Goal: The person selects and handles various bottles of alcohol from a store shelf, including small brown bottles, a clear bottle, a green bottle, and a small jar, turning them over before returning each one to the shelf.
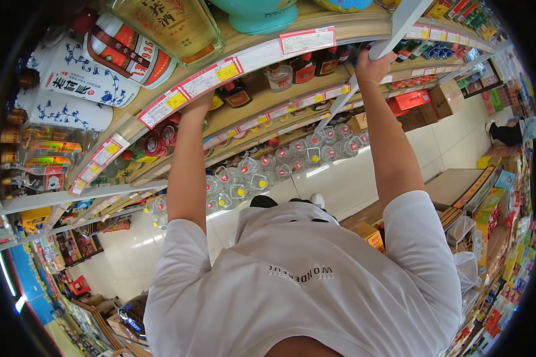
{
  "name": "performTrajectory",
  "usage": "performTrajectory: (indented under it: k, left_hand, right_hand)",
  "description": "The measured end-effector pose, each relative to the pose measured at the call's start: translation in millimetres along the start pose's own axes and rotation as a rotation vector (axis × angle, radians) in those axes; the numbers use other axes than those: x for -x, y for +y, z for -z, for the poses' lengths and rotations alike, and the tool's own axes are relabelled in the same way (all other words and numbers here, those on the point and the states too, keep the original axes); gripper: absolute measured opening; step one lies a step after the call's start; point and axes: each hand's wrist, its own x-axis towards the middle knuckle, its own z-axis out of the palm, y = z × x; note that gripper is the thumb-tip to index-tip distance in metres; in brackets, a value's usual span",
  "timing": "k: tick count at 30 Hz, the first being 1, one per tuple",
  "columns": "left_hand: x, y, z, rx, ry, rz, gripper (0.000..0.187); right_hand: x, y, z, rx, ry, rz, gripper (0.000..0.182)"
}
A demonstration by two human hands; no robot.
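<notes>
My left hand [199, 103] reaches in under the top shelf, behind its price strip [259, 60]. Its fingers are hidden there, so what they touch does not show. Just right of it stands a dark bottle [237, 96] on the second shelf. Farther right on that shelf are a small clear bottle [279, 77] and a red-labelled bottle [304, 69]. My right hand [375, 66] is closed around the white shelf post [402, 22], near the shelf's front edge.
Large bottles stand on the top shelf, among them a square glass liquor bottle [170, 27] and a turquoise one [262, 16]. Clear plastic jugs [238, 184] line the lowest level. Cartons [446, 98] stand at right. Another person's dark-clothed leg [506, 134] shows at far right.
</notes>
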Motion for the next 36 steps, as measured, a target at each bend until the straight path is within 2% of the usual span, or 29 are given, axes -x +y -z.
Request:
performTrajectory:
  k: [6,12,15,18,21,24,30,36]
  left_hand:
    - [-1.1,5.2,-0.8,-0.019,-0.015,0.064,0.029]
    - [0.5,-2.2,-5.6,-0.009,0.043,-0.004,0.028]
    - [5.0,-1.1,-6.9,0.019,-0.068,0.096,0.028]
    - [15.5,7.2,-2.0,-0.049,-0.084,0.141,0.024]
    - [43.8,29.2,10.1,0.222,0.318,0.308,0.023]
    - [66.8,74.3,21.9,0.647,0.191,0.790,0.037]
    - [86.9,85.3,-12.3,0.520,0.043,0.768,0.056]
    - [90.0,73.3,-41.3,0.338,0.084,0.651,0.058]
  right_hand:
    - [0.6,-1.9,0.8,-0.016,0.002,0.013,0.053]
    - [-0.8,0.6,-0.1,0.000,0.010,0.060,0.052]
    - [-0.4,-0.9,0.7,-0.003,0.003,0.021,0.052]
    - [-1.0,0.2,0.9,-0.009,0.003,0.051,0.052]
    - [-0.7,-1.3,0.3,-0.020,-0.005,-0.006,0.051]
    - [-1.0,-0.3,0.1,-0.028,0.000,0.020,0.053]
    - [-0.6,3.8,-1.9,0.005,0.005,0.025,0.053]
    - [-0.1,-0.9,-1.5,-0.029,-0.003,-0.008,0.052]
